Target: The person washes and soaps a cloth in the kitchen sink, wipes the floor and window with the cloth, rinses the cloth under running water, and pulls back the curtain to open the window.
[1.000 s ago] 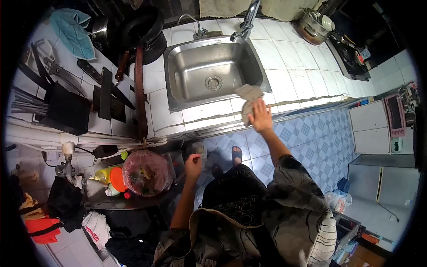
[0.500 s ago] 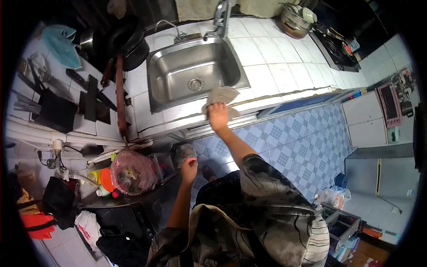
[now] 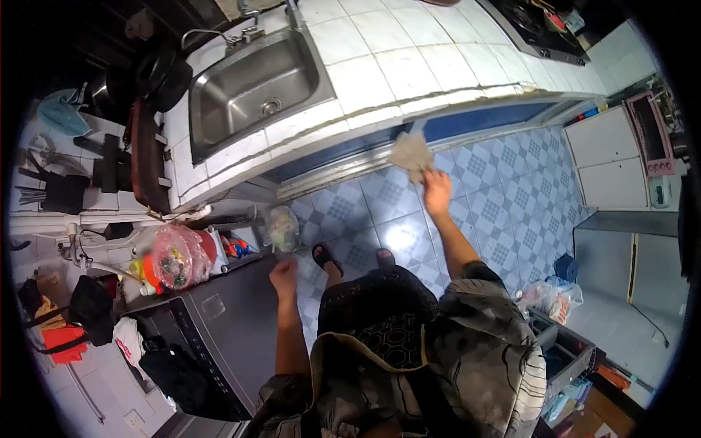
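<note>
And there goes the cloth [image 3: 412,155]: half a second ago you had it flat on the front rim by the sink [image 3: 255,87], and now it hangs off the tiled counter [image 3: 409,73], out in front of the blue cabinet panels [image 3: 482,120]. So the tile edge is getting no wipe at this instant! Your right hand [image 3: 437,193] has its fingers clamped on the near end of the cloth, the rest fanning out ahead. Over on the other side, your left hand [image 3: 283,277] hangs near the clear plastic bag [image 3: 282,228], its fingers curled together, the palm turned out of sight, so I can't tell whether anything is tucked inside. Your view has swung too, pushing the sink up and left; the tall faucet [image 3: 293,14] is now cut by the top edge, and only a sliver of the pot [image 3: 440,2] remains up there. Hard to call: whether the cloth brushes the cabinet front or hangs clear of it, and what sits inside that blurry bag
</note>
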`<state>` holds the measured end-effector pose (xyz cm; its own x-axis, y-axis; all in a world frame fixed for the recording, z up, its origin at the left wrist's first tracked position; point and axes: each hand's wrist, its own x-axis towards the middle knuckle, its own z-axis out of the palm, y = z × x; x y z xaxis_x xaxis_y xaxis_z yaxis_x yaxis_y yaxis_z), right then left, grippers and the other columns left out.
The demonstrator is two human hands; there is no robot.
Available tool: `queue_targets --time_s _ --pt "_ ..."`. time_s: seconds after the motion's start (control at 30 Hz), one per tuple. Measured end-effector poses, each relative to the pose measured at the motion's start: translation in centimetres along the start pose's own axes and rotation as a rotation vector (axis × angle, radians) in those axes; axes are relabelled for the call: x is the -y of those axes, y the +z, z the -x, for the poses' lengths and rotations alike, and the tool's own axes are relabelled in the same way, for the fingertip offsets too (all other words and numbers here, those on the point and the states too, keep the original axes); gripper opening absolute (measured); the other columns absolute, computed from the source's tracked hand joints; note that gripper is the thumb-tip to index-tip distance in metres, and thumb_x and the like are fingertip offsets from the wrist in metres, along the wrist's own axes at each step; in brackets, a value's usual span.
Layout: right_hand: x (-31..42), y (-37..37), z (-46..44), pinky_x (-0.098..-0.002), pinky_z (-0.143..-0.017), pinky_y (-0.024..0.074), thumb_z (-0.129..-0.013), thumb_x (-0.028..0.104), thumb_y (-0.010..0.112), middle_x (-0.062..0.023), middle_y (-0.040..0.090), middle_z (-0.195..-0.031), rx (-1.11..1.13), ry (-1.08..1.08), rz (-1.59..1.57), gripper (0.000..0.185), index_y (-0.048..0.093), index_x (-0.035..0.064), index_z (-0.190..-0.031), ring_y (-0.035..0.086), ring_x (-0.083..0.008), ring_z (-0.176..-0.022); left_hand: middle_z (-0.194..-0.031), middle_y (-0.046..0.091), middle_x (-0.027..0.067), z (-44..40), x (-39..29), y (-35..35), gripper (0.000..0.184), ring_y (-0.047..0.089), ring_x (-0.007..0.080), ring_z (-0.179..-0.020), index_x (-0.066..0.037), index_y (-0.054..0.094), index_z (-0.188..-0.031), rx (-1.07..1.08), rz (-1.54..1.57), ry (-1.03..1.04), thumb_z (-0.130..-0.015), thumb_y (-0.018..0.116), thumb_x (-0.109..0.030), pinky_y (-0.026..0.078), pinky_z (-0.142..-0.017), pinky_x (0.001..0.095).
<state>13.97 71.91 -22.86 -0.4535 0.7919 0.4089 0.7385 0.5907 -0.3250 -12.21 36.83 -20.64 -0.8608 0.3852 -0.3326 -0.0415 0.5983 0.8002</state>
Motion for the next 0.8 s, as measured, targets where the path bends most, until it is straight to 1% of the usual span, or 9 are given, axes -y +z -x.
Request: queue_targets --time_s 0.13,0.2,0.27,0.33,0.47,0.53,0.57,0.7,0.8 --pt "-11.2 -3.9 13.5 -0.0377 -0.070 0.0414 -0.077 0.015 0.050 -0.0111 0.058 -0.086 -0.038 0.395 0.077 0.012 0.054 0.0074 -0.085 0.052 -0.0297 -0.082 -0.067 0.060 0.0014 3.1 2.0 3.2 0.011 0.052 0.0068 -0.062 0.002 0.062 -0.073 0.028 0.261 0.018 -0.069 0.065 -0.008 0.042 -0.059 0.0203" --pt "-13.5 -8.0 17.8 -0.0346 -0.063 0.0427 -0.079 0.017 0.047 -0.0121 0.059 -0.078 0.159 0.881 0.022 0.016 0.052 0.0042 -0.087 0.055 -0.0274 -0.072 -0.068 0.060 0.0026 3.5 1.8 4.2 0.010 0.053 0.0075 -0.062 0.002 0.062 -0.074 0.063 0.101 0.056 -0.070 0.064 -0.007 0.042 -0.058 0.0204" --pt "-16.1 -9.9 23.3 -0.0325 -0.056 0.0421 -0.077 0.019 0.048 -0.0101 0.058 -0.068 -0.006 1.032 -0.138 0.019 0.052 0.0007 -0.083 0.055 -0.0239 -0.062 -0.069 0.060 0.0029 3.8 2.0 5.5 0.010 0.054 0.0078 -0.062 0.002 0.061 -0.075 0.091 0.085 0.080 -0.071 0.064 -0.007 0.043 -0.059 0.0206" --pt "-19.2 -9.6 28.9 -0.0332 -0.055 0.0425 -0.077 0.019 0.049 -0.0095 0.059 -0.069 -0.092 1.524 -0.428 0.021 0.052 -0.0008 -0.082 0.054 -0.0208 -0.061 -0.069 0.060 0.0031 4.1 1.7 6.9 0.009 0.054 0.0082 -0.062 0.001 0.061 -0.076 0.118 0.070 0.104 -0.071 0.063 -0.006 0.043 -0.059 0.0207" --pt "-21.3 -9.4 36.1 -0.0319 -0.057 0.0443 -0.077 0.020 0.052 -0.0112 0.060 -0.077 0.027 1.413 -0.010 0.022 0.053 -0.0011 -0.084 0.055 -0.0193 -0.064 -0.070 0.061 0.0041 5.8 1.5 9.2 0.011 0.055 0.0093 -0.062 0.002 0.061 -0.078 0.213 0.020 0.074 -0.072 0.062 -0.007 0.044 -0.059 0.0212" --pt "-21.1 -7.2 37.3 -0.0314 -0.060 0.0457 -0.077 0.021 0.053 -0.0124 0.060 -0.083 -0.153 1.478 -0.192 0.026 0.054 -0.0019 -0.088 0.056 -0.0185 -0.066 -0.068 0.061 0.0048 6.3 2.8 9.6 0.012 0.055 0.0095 -0.061 0.002 0.061 -0.077 0.250 -0.053 0.056 -0.072 0.063 -0.009 0.044 -0.058 0.0217" --pt "-20.7 -5.1 37.6 -0.0310 -0.063 0.0462 -0.077 0.023 0.053 -0.0114 0.060 -0.084 -0.367 1.486 -0.656 0.029 0.055 -0.0024 -0.091 0.057 -0.0195 -0.070 -0.065 0.061 0.0051 6.6 3.7 9.6 0.014 0.055 0.0097 -0.060 0.002 0.062 -0.076 0.236 -0.089 0.093 -0.072 0.063 -0.011 0.044 -0.057 0.0226" --pt "-12.9 -3.2 30.2 -0.0283 -0.066 0.0456 -0.077 0.014 0.047 -0.0059 0.060 -0.082 0.132 1.405 -1.082 0.021 0.058 0.0009 -0.089 0.056 -0.0156 -0.073 -0.070 0.061 0.0051 6.7 7.0 7.9 0.016 0.055 0.0092 -0.063 0.000 0.064 -0.080 0.288 -0.098 0.039 -0.072 0.066 -0.013 0.044 -0.058 0.0231" --pt "-8.7 1.1 26.9 -0.0264 -0.065 0.0443 -0.077 0.016 0.049 -0.0042 0.060 -0.082 0.407 1.476 -0.945 0.021 0.060 0.0031 -0.090 0.056 -0.0136 -0.073 -0.070 0.061 0.0043 5.6 11.0 6.2 0.017 0.054 0.0091 -0.062 -0.001 0.064 -0.082 0.313 -0.121 0.132 -0.073 0.066 -0.014 0.044 -0.058 0.0238"
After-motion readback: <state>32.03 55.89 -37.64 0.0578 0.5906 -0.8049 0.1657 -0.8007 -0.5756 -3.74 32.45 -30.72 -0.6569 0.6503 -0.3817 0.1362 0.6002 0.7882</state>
